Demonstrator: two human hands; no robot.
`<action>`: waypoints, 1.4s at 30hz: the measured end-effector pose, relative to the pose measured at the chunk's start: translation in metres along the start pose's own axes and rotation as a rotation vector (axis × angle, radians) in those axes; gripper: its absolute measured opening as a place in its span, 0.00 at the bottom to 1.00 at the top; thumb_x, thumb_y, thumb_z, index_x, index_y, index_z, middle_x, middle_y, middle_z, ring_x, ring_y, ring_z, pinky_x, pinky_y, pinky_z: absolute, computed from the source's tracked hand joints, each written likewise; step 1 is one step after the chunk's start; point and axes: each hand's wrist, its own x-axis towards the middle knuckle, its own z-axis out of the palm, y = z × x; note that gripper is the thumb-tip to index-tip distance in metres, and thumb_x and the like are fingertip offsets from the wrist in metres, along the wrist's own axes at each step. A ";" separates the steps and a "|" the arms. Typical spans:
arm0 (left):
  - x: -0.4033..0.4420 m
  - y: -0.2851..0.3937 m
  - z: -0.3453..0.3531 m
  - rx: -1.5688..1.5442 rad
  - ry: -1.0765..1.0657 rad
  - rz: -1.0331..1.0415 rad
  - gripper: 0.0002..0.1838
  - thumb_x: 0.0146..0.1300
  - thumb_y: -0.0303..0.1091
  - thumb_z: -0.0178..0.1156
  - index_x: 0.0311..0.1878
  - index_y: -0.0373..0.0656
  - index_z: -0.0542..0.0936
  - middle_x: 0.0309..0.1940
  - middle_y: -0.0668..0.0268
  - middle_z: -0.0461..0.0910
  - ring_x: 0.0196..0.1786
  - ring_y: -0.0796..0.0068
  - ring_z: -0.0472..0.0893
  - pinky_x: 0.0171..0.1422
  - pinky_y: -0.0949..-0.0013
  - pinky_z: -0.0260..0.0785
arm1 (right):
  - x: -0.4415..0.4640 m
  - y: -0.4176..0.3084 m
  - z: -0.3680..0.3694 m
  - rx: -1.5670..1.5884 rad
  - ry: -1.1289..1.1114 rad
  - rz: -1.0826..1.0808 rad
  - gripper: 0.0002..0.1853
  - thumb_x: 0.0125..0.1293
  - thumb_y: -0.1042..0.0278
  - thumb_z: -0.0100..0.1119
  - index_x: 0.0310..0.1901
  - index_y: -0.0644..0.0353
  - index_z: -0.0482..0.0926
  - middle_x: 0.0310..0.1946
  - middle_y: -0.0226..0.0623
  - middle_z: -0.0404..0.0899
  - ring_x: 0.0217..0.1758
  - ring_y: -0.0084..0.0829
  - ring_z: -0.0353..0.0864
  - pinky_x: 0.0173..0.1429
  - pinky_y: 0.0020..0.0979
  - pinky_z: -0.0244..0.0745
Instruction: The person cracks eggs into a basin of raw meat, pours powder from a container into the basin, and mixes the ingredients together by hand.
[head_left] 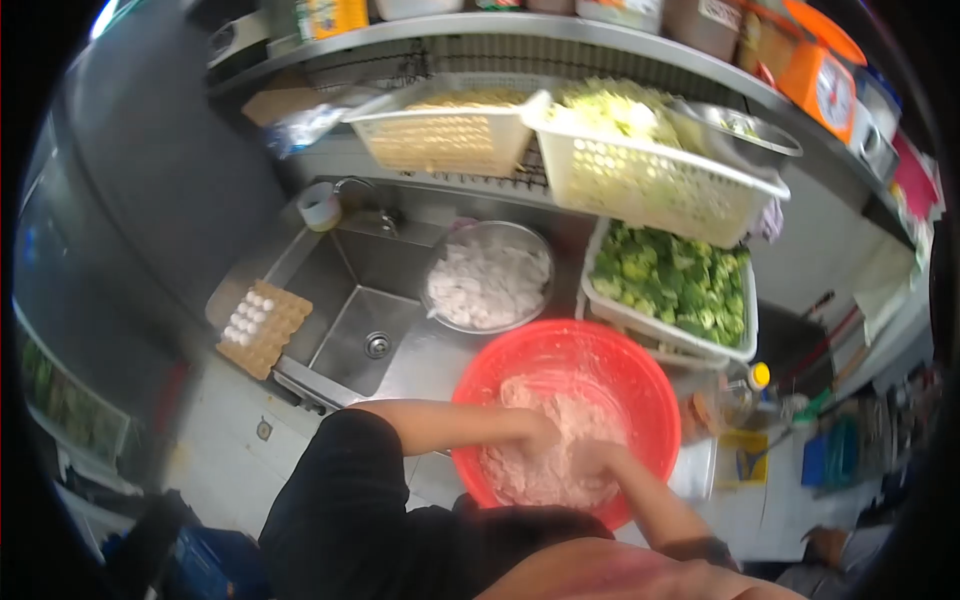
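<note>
A large red basin holds a mass of pale pink minced meat. My left hand reaches in from the left and is sunk into the meat near its middle. Close beside it, my right hand presses into the meat from the lower right. The fingers of both hands are buried or blurred, so their grip does not show. Just behind the basin stands a metal bowl of white, pale pieces.
Left of the basin is a steel sink with an egg tray on its edge. Behind are a white tub of broccoli and two baskets, one of shredded cabbage. A yellow-capped bottle stands at right. A shelf runs overhead.
</note>
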 end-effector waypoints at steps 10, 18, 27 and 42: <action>0.046 -0.046 0.020 -0.196 0.420 0.102 0.16 0.55 0.43 0.64 0.44 0.45 0.82 0.43 0.51 0.83 0.44 0.51 0.82 0.50 0.56 0.74 | 0.021 0.035 0.011 0.401 0.724 0.038 0.23 0.55 0.58 0.67 0.51 0.63 0.81 0.39 0.48 0.85 0.44 0.41 0.84 0.49 0.38 0.78; -0.060 -0.044 -0.009 -0.176 0.612 -0.323 0.45 0.49 0.58 0.71 0.67 0.43 0.71 0.61 0.49 0.75 0.62 0.53 0.76 0.66 0.60 0.68 | -0.063 0.057 0.045 0.933 0.963 0.339 0.45 0.47 0.55 0.76 0.66 0.66 0.68 0.62 0.48 0.74 0.63 0.37 0.74 0.62 0.34 0.72; 0.064 -0.103 -0.048 -1.345 0.650 -0.287 0.35 0.58 0.50 0.66 0.65 0.42 0.74 0.62 0.60 0.76 0.63 0.66 0.75 0.66 0.62 0.67 | 0.037 0.099 -0.011 1.613 1.059 0.144 0.39 0.55 0.53 0.72 0.66 0.63 0.70 0.65 0.40 0.71 0.66 0.32 0.71 0.68 0.35 0.67; -0.074 0.036 -0.043 -0.567 0.286 0.181 0.39 0.40 0.42 0.76 0.59 0.43 0.77 0.43 0.49 0.83 0.48 0.49 0.82 0.56 0.58 0.73 | -0.092 -0.007 -0.022 0.370 0.483 -0.347 0.22 0.51 0.65 0.66 0.51 0.53 0.82 0.48 0.45 0.82 0.51 0.47 0.80 0.59 0.39 0.74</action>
